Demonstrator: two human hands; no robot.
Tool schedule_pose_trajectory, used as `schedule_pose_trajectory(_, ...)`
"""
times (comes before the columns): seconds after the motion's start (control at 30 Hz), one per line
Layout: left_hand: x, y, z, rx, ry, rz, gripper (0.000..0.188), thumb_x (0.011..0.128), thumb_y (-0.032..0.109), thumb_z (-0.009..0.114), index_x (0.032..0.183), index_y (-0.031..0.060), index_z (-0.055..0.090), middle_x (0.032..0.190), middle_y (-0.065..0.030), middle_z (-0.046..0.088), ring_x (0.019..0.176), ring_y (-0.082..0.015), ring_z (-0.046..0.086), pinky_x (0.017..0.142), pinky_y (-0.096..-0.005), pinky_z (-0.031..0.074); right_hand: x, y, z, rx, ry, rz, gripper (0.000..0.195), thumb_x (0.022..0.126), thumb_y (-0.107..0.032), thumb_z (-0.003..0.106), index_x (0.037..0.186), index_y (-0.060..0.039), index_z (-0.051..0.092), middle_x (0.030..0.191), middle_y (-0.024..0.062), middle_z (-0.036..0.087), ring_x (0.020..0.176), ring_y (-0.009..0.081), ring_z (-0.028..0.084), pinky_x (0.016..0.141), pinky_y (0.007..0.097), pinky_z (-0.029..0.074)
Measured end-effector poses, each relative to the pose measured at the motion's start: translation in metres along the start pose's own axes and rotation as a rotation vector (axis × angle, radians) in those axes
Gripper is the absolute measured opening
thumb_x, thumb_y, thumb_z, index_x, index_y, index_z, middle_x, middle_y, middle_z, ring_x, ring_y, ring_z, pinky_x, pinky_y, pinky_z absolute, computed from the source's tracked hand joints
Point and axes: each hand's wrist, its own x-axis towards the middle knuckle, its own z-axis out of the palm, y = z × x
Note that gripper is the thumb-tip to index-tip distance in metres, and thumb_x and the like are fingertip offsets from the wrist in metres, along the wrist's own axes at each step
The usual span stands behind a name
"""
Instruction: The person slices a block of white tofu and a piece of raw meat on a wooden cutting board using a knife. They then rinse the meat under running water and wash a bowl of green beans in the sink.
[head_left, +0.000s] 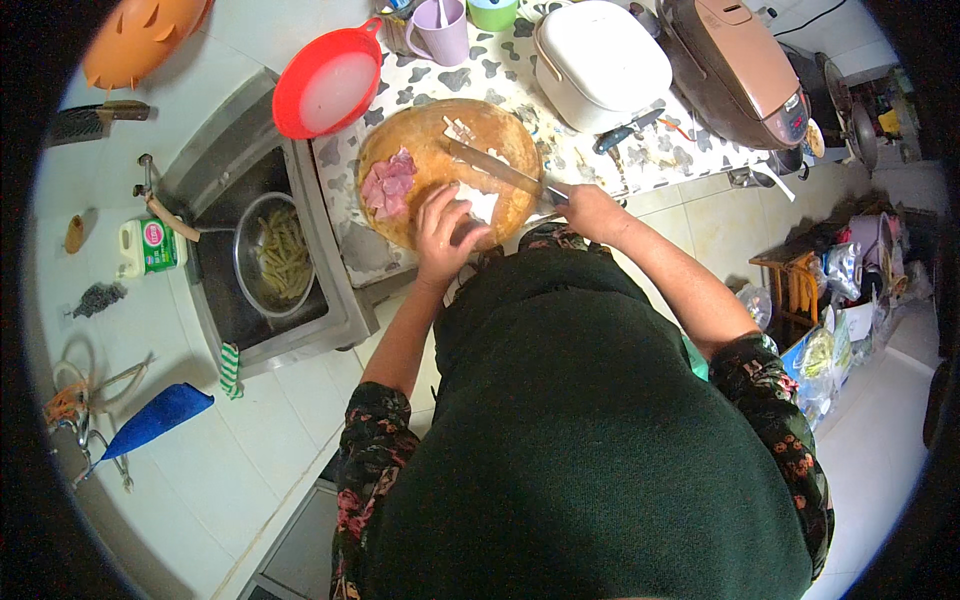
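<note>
My right hand grips the handle of a kitchen knife, whose blade lies across a round wooden chopping board. Over the board's near edge, my left hand has its fingers apart, close to a white slab that looks like fat. Whether the fingertips touch the slab, I cannot tell. A pile of sliced pink raw meat lies on the board's left part. Small white cut pieces sit beyond the blade tip, and more white bits lie along the blade.
Left of the counter, a sink holds a steel bowl of green pods or peppers. A red basin stands behind the board. Rightward are a white lidded appliance, a blue-handled knife and a brown rice cooker.
</note>
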Motion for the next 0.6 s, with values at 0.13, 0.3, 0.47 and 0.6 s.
schedule_pose_trajectory(0.13, 0.006, -0.004, 0.0, 0.02, -0.04, 0.063, 0.033, 0.064, 0.012, 0.08, 0.092, 0.0041, 0.065, 0.108, -0.0101, 0.059, 0.105, -0.0302, 0.054, 0.088, -0.0393, 0.045, 0.001, 0.003, 0.005, 0.014, 0.027, -0.009, 0.032, 0.085, -0.015, 0.054, 0.116, -0.0074, 0.055, 0.089, 0.0228, 0.064, 0.087, 0.0379, 0.061, 0.078, 0.0438, 0.048)
schedule_pose_trajectory(0.3, 0.004, -0.01, 0.009, 0.041, -0.044, 0.136, 0.028, 0.063, 0.01, 0.079, 0.087, 0.0051, 0.066, 0.101, -0.0077, 0.06, 0.102, -0.029, 0.054, 0.085, -0.0389, 0.046, -0.012, -0.005, 0.012, 0.038, 0.115, -0.008, 0.027, 0.086, -0.016, 0.053, 0.11, -0.0055, 0.056, 0.084, 0.0237, 0.063, 0.083, 0.0397, 0.061, 0.075, 0.0451, 0.048)
schedule_pose_trajectory(0.47, -0.003, -0.009, 0.014, 0.089, -0.022, 0.122, 0.028, 0.065, 0.015, 0.079, 0.087, 0.0071, 0.064, 0.102, -0.0075, 0.059, 0.102, -0.0297, 0.054, 0.086, -0.0401, 0.041, -0.018, -0.007, 0.015, 0.166, 0.181, -0.048, 0.025, 0.091, -0.024, 0.05, 0.105, -0.0045, 0.056, 0.078, 0.0243, 0.062, 0.079, 0.0413, 0.06, 0.07, 0.0468, 0.047)
schedule_pose_trajectory(0.6, -0.004, -0.014, 0.017, 0.092, -0.021, 0.149, 0.03, 0.064, 0.016, 0.079, 0.088, 0.0059, 0.063, 0.102, -0.0084, 0.058, 0.102, -0.03, 0.053, 0.086, -0.0408, 0.042, -0.032, -0.028, -0.001, 0.167, 0.194, -0.094, 0.027, 0.094, -0.029, 0.047, 0.103, -0.0054, 0.055, 0.072, 0.0231, 0.06, 0.076, 0.0415, 0.059, 0.067, 0.048, 0.046)
